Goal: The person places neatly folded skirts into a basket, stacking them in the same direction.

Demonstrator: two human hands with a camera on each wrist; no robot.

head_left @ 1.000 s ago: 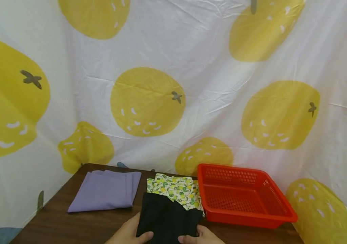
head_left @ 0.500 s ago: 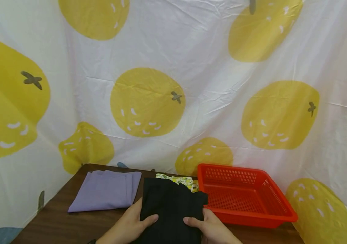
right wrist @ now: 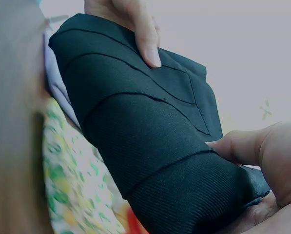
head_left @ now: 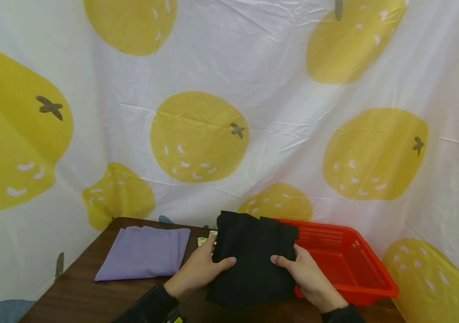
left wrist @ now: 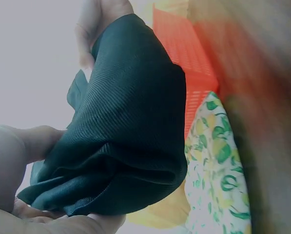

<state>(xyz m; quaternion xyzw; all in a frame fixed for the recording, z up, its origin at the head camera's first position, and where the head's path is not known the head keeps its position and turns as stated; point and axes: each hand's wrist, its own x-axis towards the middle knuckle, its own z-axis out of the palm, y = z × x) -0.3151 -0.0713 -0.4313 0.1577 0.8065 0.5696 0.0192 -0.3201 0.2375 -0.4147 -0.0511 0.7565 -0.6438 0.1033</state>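
A folded black cloth (head_left: 255,264) hangs above the table between both hands. At its left edge my left hand (head_left: 203,269) grips it, thumb on the near face and fingers behind. My right hand (head_left: 310,273) grips the right edge the same way. Ribbed weave and bunched layers of the black cloth (left wrist: 126,107) show in the left wrist view. In the right wrist view, several seam-like lines cross the cloth (right wrist: 150,131). A lemon-print cloth (left wrist: 216,170) lies below and behind it, mostly hidden from the head view.
A folded lavender cloth (head_left: 145,251) lies on the left of the brown table (head_left: 80,291). To the right stands a red plastic basket (head_left: 354,269), partly covered by the black cloth. A fruit-print sheet (head_left: 278,98) hangs behind the table.
Both hands have lifted the black cloth up and to the right. It now covers most of the lemon-print cloth and the basket's left part in the head view.
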